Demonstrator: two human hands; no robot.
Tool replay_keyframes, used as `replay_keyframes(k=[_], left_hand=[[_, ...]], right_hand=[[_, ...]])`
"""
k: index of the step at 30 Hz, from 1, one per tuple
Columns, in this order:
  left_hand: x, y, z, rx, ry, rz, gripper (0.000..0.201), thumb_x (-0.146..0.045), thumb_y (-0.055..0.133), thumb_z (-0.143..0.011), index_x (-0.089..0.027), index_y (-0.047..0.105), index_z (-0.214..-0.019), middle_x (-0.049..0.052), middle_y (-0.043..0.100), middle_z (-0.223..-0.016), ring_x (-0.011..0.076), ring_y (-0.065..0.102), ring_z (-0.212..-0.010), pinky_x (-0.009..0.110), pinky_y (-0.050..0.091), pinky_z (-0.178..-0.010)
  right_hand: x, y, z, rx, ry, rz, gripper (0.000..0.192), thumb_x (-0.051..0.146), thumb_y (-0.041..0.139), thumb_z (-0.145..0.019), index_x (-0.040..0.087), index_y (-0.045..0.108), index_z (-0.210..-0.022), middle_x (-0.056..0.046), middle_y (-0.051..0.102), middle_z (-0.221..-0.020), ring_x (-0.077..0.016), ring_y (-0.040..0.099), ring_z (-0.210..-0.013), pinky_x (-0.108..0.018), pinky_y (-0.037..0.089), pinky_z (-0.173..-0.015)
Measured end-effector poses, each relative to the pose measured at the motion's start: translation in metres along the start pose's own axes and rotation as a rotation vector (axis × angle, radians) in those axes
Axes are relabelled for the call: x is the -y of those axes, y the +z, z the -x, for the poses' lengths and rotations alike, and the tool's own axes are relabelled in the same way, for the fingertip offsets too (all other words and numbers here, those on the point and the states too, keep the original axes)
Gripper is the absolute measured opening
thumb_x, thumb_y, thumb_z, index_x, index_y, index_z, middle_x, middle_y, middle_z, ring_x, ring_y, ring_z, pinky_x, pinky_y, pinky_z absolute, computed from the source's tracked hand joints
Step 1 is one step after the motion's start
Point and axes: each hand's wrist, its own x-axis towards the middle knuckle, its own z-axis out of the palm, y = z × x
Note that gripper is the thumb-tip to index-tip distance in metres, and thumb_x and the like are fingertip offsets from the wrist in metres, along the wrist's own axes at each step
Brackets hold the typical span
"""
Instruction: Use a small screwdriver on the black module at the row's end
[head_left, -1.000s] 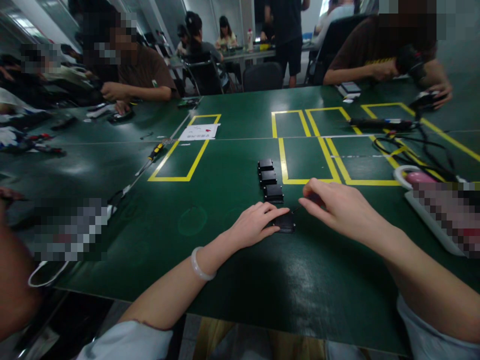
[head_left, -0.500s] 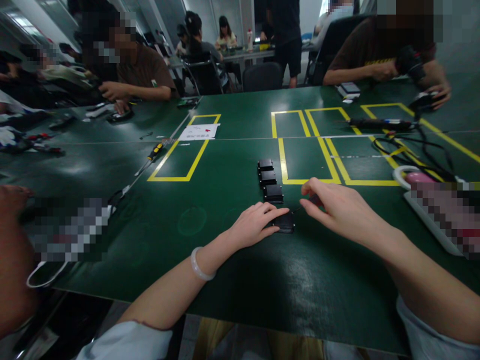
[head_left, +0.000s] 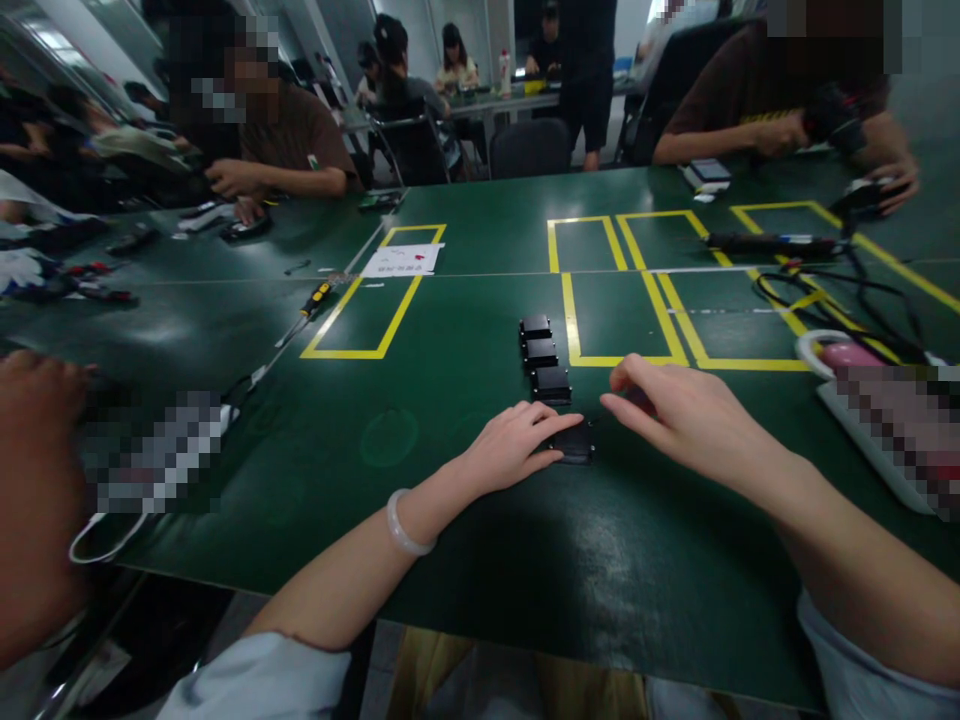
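1. left hand (head_left: 517, 448) lying palm down on the green bench (head_left: 465, 540), fingers stretched out flat and close together, tips resting on the left edge of a small black block (head_left: 576, 441); not gripping it.
2. pale bangle (head_left: 403, 524) round the left wrist, light sleeve further back at the near edge.
3. right hand (head_left: 679, 412) coming in from the right, just beside the same block, knuckles up, fingers curled loosely with thumb and forefinger drawn toward each other; something dark seems to sit under the fingertips, but cannot tell what, nor whether pinched.
4. black block near the middle of the bench, between the two hands, flat on the surface.
5. row of three more black blocks (head_left: 541, 354) just beyond it, lined up one behind another and running away toward the far side, close together.
6. yellow tape rectangles (head_left: 615, 300) marked on the bench to the right of that row and further off; another yellow outline to the far left with a white paper slip (head_left: 402, 261) at its far end.
7. screwdriver (head_left: 307, 307) with a yellow and black handle lying left of that outline.
8. black cables (head_left: 832, 295) tangled on the far right.
9. other people seated round the far and left sides, their hands busy with small dark items; a stranger's hand (head_left: 37, 480) close in at the near left edge.
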Motion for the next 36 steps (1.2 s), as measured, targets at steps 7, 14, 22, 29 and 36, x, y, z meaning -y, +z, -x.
replay_keyframes(k=[7, 14, 22, 29, 36], left_hand=[[0.0002, 0.0, 0.0004, -0.002, -0.002, -0.004, 0.049, -0.035, 0.05, -0.097, -0.03, 0.036, -0.144, 0.006, 0.054, -0.123, 0.0211, 0.053, -0.106, 0.036, 0.046, -0.092], [-0.0007, -0.0007, 0.0009, -0.003, 0.001, -0.009, 0.049, -0.035, 0.051, -0.097, -0.029, 0.037, -0.144, 0.006, 0.054, -0.123, 0.0209, 0.052, -0.107, 0.035, 0.045, -0.093], [-0.0015, -0.0017, 0.001, -0.002, 0.003, -0.014, 0.049, -0.035, 0.051, -0.097, -0.029, 0.037, -0.143, 0.006, 0.054, -0.122, 0.0208, 0.052, -0.107, 0.035, 0.045, -0.093], [-0.0007, 0.0001, 0.0005, -0.001, -0.003, -0.034, 0.05, -0.036, 0.051, -0.096, -0.029, 0.037, -0.144, 0.006, 0.054, -0.123, 0.0208, 0.052, -0.106, 0.035, 0.046, -0.092], [-0.0005, -0.0005, 0.0011, -0.008, 0.0, -0.018, 0.049, -0.036, 0.051, -0.097, -0.029, 0.037, -0.143, 0.005, 0.054, -0.123, 0.0205, 0.052, -0.107, 0.034, 0.045, -0.093]], right_hand=[[0.001, 0.0023, 0.0001, -0.017, 0.024, -0.01, 0.014, 0.031, 0.04, -0.094, 0.02, 0.049, -0.096, -0.003, 0.065, -0.077, -0.0171, 0.06, -0.063, -0.028, 0.037, -0.056], [0.0049, 0.0015, 0.0012, -0.007, 0.041, 0.003, 0.019, 0.038, 0.042, -0.095, 0.02, 0.049, -0.098, -0.003, 0.065, -0.078, -0.0185, 0.061, -0.066, -0.028, 0.037, -0.056], [0.0056, 0.0015, 0.0026, 0.011, 0.007, 0.009, 0.015, 0.031, 0.042, -0.094, 0.019, 0.049, -0.101, -0.002, 0.065, -0.075, -0.0175, 0.061, -0.064, -0.028, 0.037, -0.057], [0.0066, 0.0002, 0.0022, 0.016, -0.013, 0.022, 0.025, 0.043, 0.04, -0.096, 0.021, 0.05, -0.092, -0.002, 0.065, -0.075, -0.0191, 0.061, -0.067, -0.028, 0.037, -0.057], [0.0068, 0.0045, 0.0025, -0.024, 0.017, 0.038, 0.013, 0.029, 0.041, -0.094, 0.02, 0.05, -0.098, -0.003, 0.066, -0.077, -0.019, 0.062, -0.066, -0.028, 0.037, -0.057]])
